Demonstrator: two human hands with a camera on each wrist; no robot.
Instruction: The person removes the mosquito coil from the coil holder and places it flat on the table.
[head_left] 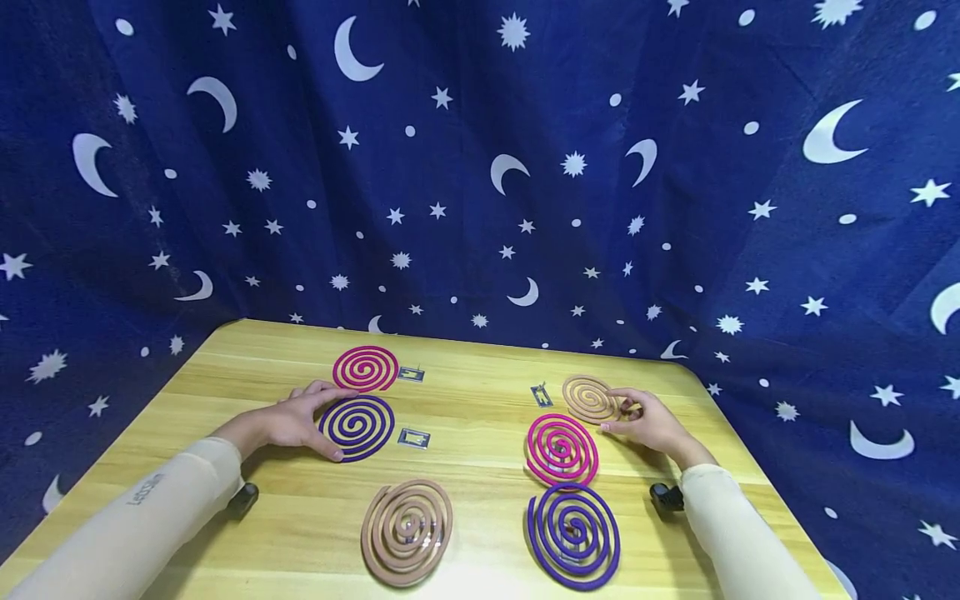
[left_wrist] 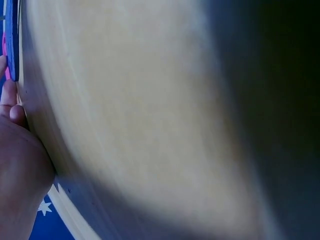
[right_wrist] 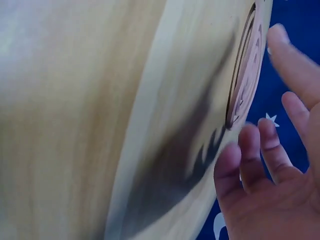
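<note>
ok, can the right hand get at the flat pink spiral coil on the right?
Probably yes: nothing visible stands between the right hand and the pink spiral coil; the purple spiral coil crowds only its near edge.

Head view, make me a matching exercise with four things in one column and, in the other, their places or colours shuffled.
Column one
1. Left hand
2. Right hand
3. Curtain
4. Tabletop

Column two
A. Dark blue with white moons and stars
B. At the right edge of a tan mosquito coil
C. Yellowish wood grain
D. At the left edge of a purple mosquito coil

Pairs: 1-D, 2-B, 3-A, 4-C
</note>
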